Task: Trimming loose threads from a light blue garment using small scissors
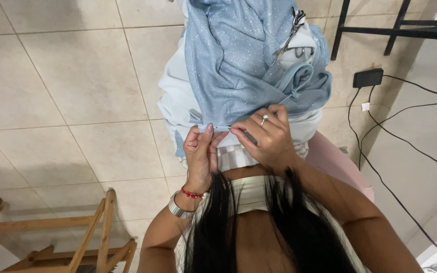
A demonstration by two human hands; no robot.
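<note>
Both hands, left hand [201,151] and right hand [266,136], pinch the glittery blue fabric [238,60].

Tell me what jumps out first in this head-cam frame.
The sparkly light-blue fabric draped over the lap at top centre dominates. Just below it, the left hand and right hand both pinch its lower edge, the right with a ring, the left wrist with a red bracelet and silver bangle. Scissors lie on the cloth at upper right; black cables run across the tiled floor at right.
</note>
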